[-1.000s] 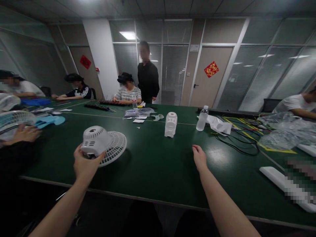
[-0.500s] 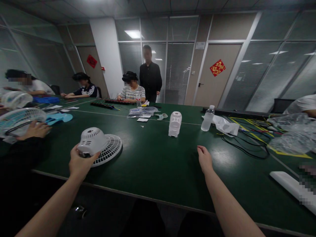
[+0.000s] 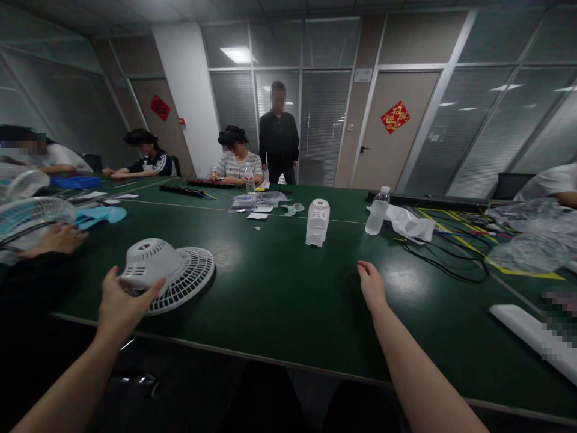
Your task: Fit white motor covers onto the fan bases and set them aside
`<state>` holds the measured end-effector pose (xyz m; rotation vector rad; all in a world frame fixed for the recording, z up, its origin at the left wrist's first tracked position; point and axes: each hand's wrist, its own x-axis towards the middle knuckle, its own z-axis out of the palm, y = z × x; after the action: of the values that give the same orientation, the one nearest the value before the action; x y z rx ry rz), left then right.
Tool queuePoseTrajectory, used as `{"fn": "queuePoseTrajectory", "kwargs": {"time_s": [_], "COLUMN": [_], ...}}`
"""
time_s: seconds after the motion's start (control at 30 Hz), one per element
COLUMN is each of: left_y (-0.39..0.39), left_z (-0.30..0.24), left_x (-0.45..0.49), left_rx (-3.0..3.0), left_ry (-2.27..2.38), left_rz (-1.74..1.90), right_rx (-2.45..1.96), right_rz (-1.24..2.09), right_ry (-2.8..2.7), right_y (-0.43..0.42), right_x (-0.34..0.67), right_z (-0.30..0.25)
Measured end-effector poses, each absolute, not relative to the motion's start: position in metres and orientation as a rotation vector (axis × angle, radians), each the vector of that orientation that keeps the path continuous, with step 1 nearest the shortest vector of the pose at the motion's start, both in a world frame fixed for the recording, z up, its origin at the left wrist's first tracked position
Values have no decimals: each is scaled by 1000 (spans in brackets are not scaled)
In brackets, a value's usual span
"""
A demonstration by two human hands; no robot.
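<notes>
On the green table at my left lies a white fan head, made of a rounded motor housing point(image 3: 151, 261) and a round slotted grille point(image 3: 196, 273) under it. My left hand point(image 3: 121, 300) grips the near side of the housing, thumb on the right and fingers on the left. The fingertips are partly hidden behind it. My right hand point(image 3: 372, 285) rests by the table on the right, fingers curled together, with nothing visible in it. Beyond it, towards the middle, a white vented plastic housing point(image 3: 318, 222) stands upright, apart from both hands.
A water bottle point(image 3: 377, 210), crumpled white plastic point(image 3: 412, 224) and black cables point(image 3: 446, 267) lie at the right. A long white bar point(image 3: 527, 337) is near the right edge. A co-worker's hand point(image 3: 58, 237) holds a fan grille point(image 3: 38, 213) at the left. Plastic bags point(image 3: 256, 201) lie farther back.
My left hand and the fan head have shifted slightly left and towards me. My right hand stays nearly still. The view has turned a little.
</notes>
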<state>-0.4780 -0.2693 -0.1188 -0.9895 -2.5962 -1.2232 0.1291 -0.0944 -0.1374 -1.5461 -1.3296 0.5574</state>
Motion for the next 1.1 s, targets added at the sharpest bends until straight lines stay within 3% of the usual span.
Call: {"fn": "queuePoseTrajectory", "kwargs": {"time_s": [0.23,0.77,0.97,1.1], "left_y": [-266,-253,-250,-248], "left_z": [-97,-103,-97,-85], "left_x": [-481,-482,-484,-495], "left_rx": [-947,-694,-801,-596], "left_ry": [-2786,-2599,-2495,-2594], "left_rz": [-1027,-1290,-1156,-1397], "right_rx": [-1541,-1554,-1540,-1548], "right_rz": [564,583,578,582], "right_ry": [-1335,-1337,-1343,-1345], "right_y": [-97,-100,-98,-97], "right_x": [129,129,128,127], "right_z": [-136,-132,-133,-133]}}
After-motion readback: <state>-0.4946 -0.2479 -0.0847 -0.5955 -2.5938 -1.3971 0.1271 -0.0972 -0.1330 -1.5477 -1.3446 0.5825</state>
